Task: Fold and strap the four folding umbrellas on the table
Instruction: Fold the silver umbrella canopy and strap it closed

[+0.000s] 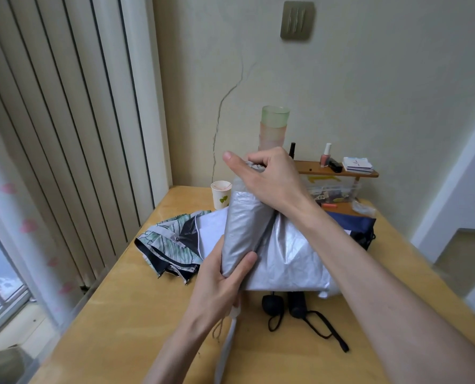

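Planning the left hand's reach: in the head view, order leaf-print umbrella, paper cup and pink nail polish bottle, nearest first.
1. Leaf-print umbrella, just left of the left hand.
2. Paper cup, back edge of the table.
3. Pink nail polish bottle, back-right shelf.

Table (120,314): patterned umbrella (169,245), cup (221,194), perhaps pen (329,205).

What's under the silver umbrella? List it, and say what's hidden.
Under the silver umbrella, pale fabric shows at left, navy fabric at right, and two black handles stick out in front. The rest of those umbrellas and the table beneath are covered.
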Motion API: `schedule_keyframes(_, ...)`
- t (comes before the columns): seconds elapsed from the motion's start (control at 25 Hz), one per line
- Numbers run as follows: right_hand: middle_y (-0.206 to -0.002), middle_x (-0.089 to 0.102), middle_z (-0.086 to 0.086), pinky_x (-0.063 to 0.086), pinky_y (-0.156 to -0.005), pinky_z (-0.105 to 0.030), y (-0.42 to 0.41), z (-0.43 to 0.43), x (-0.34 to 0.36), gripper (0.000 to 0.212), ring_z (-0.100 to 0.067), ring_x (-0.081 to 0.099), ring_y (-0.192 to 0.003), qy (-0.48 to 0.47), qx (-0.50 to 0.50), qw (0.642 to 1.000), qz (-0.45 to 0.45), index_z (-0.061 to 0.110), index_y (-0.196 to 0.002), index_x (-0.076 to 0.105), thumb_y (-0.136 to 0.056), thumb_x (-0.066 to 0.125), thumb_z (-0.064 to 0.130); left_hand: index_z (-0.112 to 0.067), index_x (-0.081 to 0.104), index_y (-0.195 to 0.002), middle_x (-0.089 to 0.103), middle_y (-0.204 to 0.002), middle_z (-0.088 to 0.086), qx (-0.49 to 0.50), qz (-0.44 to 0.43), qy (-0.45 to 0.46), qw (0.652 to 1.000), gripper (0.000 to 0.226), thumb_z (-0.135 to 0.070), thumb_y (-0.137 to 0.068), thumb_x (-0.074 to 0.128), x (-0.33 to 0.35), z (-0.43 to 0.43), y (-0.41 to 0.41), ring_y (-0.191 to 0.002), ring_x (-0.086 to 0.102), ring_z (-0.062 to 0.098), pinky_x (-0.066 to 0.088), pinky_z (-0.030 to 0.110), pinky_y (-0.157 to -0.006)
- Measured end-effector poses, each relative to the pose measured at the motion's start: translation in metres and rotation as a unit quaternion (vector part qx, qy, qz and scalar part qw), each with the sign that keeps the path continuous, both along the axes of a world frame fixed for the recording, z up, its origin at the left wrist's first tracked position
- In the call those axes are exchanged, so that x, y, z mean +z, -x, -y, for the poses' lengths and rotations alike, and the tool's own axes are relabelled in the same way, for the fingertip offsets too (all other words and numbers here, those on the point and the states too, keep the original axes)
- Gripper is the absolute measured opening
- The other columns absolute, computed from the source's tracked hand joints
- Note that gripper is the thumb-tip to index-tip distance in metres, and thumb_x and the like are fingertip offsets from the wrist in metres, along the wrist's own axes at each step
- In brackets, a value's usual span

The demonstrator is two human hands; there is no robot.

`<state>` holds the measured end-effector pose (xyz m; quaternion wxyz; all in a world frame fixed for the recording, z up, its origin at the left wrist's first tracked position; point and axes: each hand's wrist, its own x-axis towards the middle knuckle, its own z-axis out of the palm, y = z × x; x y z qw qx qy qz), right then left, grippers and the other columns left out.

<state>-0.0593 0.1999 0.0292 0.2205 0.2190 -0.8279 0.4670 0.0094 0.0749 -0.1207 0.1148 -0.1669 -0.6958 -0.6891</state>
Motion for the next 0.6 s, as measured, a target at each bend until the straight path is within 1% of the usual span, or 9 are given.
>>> schedule_keyframes(0.08,-0.061,0.04,0.01,0.031,-0.058,-0.029,-0.003,-0.006,0.002,0.058,-0.01,0.038,-0.057,-0.042,0.035,0.998,0.016,0.016,-0.063,0.043,-0.092,0.076,0.056,-0.039,0.066,-0.109,0.065,-0.072,-0.02,0.043,-0.01,-0.001,0.999,0.019,-0.044,-0.091,0.071,-0.003,0.0,0.001,-0.053,0.058,0.002,0.046,0.02,-0.051)
schedule_keyframes(0.16,-0.088,0.065,0.012,0.048,-0.073,-0.026,-0.007,-0.012,0.002,0.049,-0.006,0.062,-0.08,-0.119,0.052,0.991,0.017,0.02,-0.092,0.063,-0.083,0.08,0.065,-0.036,0.067,-0.112,0.066,-0.076,-0.021,0.063,-0.012,-0.007,0.998,0.025,-0.043,-0.088,0.072,-0.005,0.0,0.002,-0.057,0.059,0.0,0.048,0.021,-0.053)
schedule_keyframes(0.2,-0.099,0.068,0.012,0.052,-0.08,-0.029,-0.009,-0.013,0.0,0.051,-0.006,0.065,-0.091,-0.142,0.05,0.988,0.012,0.025,-0.104,0.064,-0.079,0.083,0.066,-0.033,0.068,-0.113,0.068,-0.078,-0.02,0.069,-0.01,-0.009,0.998,0.028,-0.043,-0.087,0.074,-0.005,0.001,0.003,-0.06,0.06,0.0,0.049,0.021,-0.055)
schedule_keyframes(0.24,-0.1,0.069,0.011,0.055,-0.083,-0.032,-0.01,-0.014,-0.003,0.052,-0.009,0.066,-0.094,-0.151,0.046,0.988,0.001,0.027,-0.106,0.062,-0.077,0.086,0.063,-0.031,0.068,-0.114,0.069,-0.08,-0.02,0.074,-0.007,-0.01,0.997,0.031,-0.043,-0.086,0.075,-0.005,0.002,0.002,-0.062,0.062,0.0,0.049,0.02,-0.056)
schedule_keyframes(0.36,-0.083,0.071,0.002,0.057,-0.077,-0.041,-0.008,-0.013,-0.007,0.05,-0.019,0.067,-0.08,-0.122,0.024,0.992,-0.025,0.016,-0.095,0.058,-0.076,0.092,0.047,-0.031,0.066,-0.117,0.07,-0.081,-0.02,0.061,0.004,0.006,0.998,0.034,-0.045,-0.089,0.08,-0.005,0.002,0.003,-0.061,0.064,0.003,0.05,0.021,-0.055)
schedule_keyframes(0.4,-0.082,0.071,0.0,0.056,-0.075,-0.041,-0.005,-0.014,-0.006,0.05,-0.021,0.067,-0.078,-0.106,0.02,0.994,-0.023,0.013,-0.093,0.058,-0.075,0.093,0.044,-0.033,0.065,-0.119,0.071,-0.085,-0.017,0.056,0.006,0.013,0.998,0.036,-0.047,-0.089,0.081,-0.004,0.003,0.004,-0.064,0.066,0.006,0.052,0.025,-0.058)
schedule_keyframes(0.52,-0.083,0.072,0.0,0.053,-0.073,-0.035,0.0,-0.021,0.001,0.051,-0.02,0.068,-0.078,-0.075,0.002,0.997,-0.032,0.009,-0.094,0.061,-0.075,0.094,0.044,-0.035,0.066,-0.121,0.074,-0.105,-0.009,0.062,-0.013,0.018,0.998,0.034,-0.047,-0.09,0.075,-0.007,0.002,0.006,-0.093,0.073,0.018,0.061,0.046,-0.076)
schedule_keyframes(0.56,-0.083,0.072,0.0,0.053,-0.071,-0.033,0.0,-0.021,0.001,0.053,-0.019,0.067,-0.078,-0.072,-0.002,0.997,-0.034,0.01,-0.093,0.061,-0.075,0.094,0.046,-0.034,0.069,-0.119,0.075,-0.106,-0.008,0.078,-0.015,0.011,0.997,0.032,-0.047,-0.09,0.074,-0.007,0.001,0.006,-0.097,0.073,0.019,0.061,0.049,-0.079)
schedule_keyframes(0.6,-0.083,0.072,0.001,0.052,-0.07,-0.032,-0.001,-0.02,0.001,0.054,-0.019,0.067,-0.078,-0.074,-0.006,0.997,-0.034,0.01,-0.093,0.061,-0.074,0.094,0.049,-0.033,0.071,-0.114,0.076,-0.102,-0.008,0.092,-0.014,0.002,0.996,0.028,-0.046,-0.09,0.074,-0.007,-0.002,0.005,-0.094,0.074,0.018,0.061,0.048,-0.076)
